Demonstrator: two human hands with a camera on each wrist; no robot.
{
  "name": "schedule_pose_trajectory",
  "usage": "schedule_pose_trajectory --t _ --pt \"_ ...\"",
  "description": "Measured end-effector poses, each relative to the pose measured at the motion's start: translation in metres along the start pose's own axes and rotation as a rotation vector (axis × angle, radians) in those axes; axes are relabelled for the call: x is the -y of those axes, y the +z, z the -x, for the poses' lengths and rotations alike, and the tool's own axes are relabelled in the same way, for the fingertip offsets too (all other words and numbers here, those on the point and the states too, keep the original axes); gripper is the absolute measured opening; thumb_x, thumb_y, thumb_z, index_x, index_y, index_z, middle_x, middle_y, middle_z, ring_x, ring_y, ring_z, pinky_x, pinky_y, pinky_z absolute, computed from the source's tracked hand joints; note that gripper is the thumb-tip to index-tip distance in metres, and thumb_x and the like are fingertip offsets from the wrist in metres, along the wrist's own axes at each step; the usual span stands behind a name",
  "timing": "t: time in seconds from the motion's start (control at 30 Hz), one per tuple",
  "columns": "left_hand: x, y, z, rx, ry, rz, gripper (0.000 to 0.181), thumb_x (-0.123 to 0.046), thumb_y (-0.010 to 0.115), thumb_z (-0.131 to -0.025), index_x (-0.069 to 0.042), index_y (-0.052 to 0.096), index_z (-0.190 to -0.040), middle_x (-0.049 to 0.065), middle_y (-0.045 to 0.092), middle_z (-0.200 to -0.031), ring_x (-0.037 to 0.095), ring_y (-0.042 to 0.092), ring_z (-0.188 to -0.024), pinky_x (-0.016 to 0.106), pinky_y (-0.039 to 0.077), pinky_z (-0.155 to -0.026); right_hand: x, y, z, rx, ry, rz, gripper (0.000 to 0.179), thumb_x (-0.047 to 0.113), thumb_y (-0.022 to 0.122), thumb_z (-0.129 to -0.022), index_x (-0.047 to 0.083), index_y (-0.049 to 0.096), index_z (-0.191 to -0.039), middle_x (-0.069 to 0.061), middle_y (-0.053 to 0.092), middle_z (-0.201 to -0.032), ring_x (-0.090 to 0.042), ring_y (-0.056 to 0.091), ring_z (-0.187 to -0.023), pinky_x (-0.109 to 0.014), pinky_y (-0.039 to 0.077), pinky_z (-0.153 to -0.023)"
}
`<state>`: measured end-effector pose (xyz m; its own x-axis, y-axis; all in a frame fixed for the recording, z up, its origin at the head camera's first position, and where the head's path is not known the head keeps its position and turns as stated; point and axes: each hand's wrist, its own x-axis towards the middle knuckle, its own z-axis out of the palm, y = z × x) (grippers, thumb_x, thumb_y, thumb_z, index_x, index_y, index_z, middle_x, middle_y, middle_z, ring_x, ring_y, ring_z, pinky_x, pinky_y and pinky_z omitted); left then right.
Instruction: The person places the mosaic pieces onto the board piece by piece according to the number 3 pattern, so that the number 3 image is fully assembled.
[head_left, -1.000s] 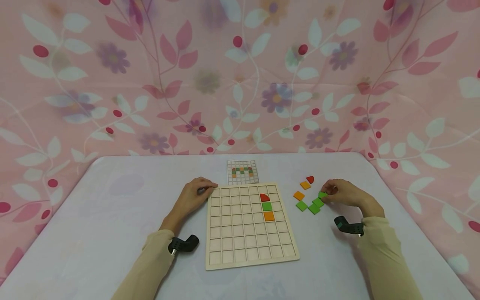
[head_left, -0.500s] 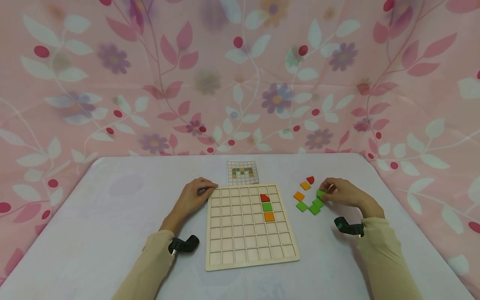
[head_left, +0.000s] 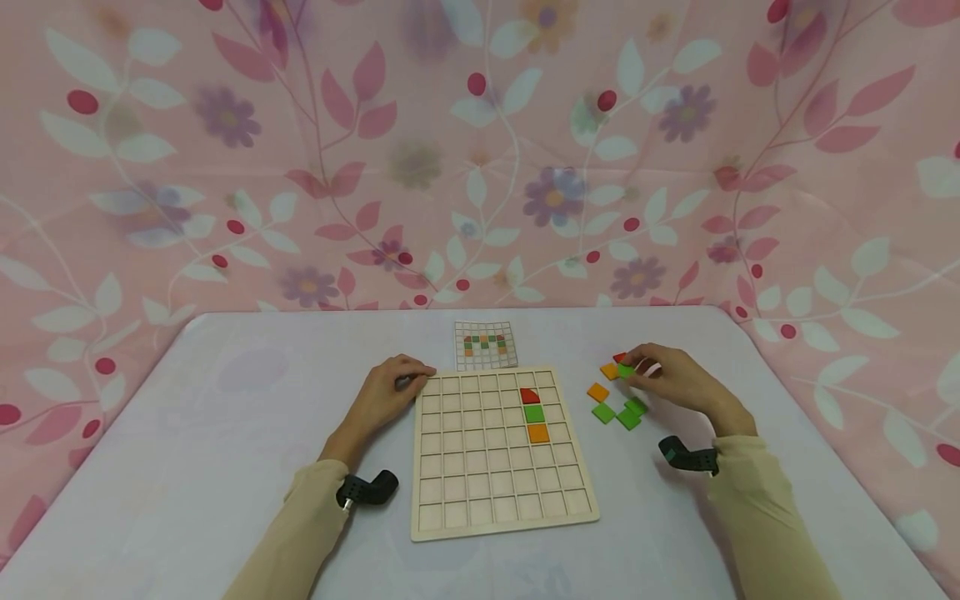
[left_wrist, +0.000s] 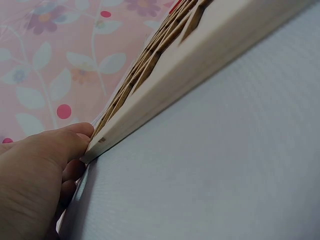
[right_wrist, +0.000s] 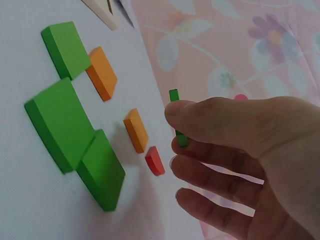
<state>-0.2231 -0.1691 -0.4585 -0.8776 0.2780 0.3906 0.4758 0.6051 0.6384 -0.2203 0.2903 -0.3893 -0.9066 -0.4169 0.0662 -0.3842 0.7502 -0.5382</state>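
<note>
My right hand (head_left: 678, 379) pinches a green square tile (right_wrist: 173, 95) between thumb and fingers, raised off the table on the right. Below it lie several loose green tiles (head_left: 628, 417), two orange tiles (head_left: 597, 392) and a red piece with a rounded edge (right_wrist: 155, 161). A pale wooden grid board (head_left: 504, 527) lies in the middle. In one of its columns sit a red piece (head_left: 529, 396), a green tile (head_left: 533, 413) and an orange tile (head_left: 538, 432), one below another. My left hand (head_left: 386, 392) holds the board's far left corner, thumb and fingertips against it.
Behind the board lies a small pattern card (head_left: 485, 345) printed with a grid and coloured cells. White cloth covers the table (head_left: 225, 467), and a pink floral curtain (head_left: 480, 167) hangs at its far edge. Each wrist wears a black camera mount.
My right hand has lifted a green tile from the group and moved it left and away from me, over the red and orange pieces. The left hand and board have stayed still.
</note>
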Motion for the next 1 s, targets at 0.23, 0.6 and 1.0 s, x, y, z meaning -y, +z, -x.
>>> schedule_pose_trajectory --t 0.23,0.6,1.0 --pt "0.001 0.0 0.0 0.009 -0.009 0.0 0.016 -0.016 0.066 -0.089 -0.017 0.074 -0.102 0.001 0.068 -0.104 0.02 0.061 -0.103 0.041 0.048 -0.092 0.008 0.009 -0.007 -0.031 -0.066 -0.005 0.025 0.012 0.07 -0.085 0.004 0.063 -0.107 -0.008 0.066 -0.102 -0.021 0.058 -0.092 -0.04 0.053 -0.081" --pt "0.0 0.0 0.0 0.008 -0.013 -0.004 0.016 -0.015 0.066 -0.089 -0.017 0.074 -0.102 0.001 0.068 -0.104 0.02 0.06 -0.103 0.041 0.047 -0.091 0.021 0.02 -0.013 -0.034 -0.078 -0.009 0.024 0.014 0.069 -0.086 0.006 0.062 -0.107 -0.006 0.065 -0.101 -0.02 0.058 -0.092 -0.044 0.052 -0.085" --pt "-0.003 -0.001 0.0 0.006 -0.011 0.003 0.016 -0.014 0.066 -0.089 -0.016 0.074 -0.102 0.002 0.068 -0.104 0.021 0.061 -0.104 0.042 0.047 -0.091 0.035 0.029 -0.016 -0.045 -0.095 -0.006 0.021 0.012 0.069 -0.085 0.009 0.062 -0.105 -0.004 0.065 -0.102 -0.021 0.059 -0.091 -0.044 0.052 -0.084"
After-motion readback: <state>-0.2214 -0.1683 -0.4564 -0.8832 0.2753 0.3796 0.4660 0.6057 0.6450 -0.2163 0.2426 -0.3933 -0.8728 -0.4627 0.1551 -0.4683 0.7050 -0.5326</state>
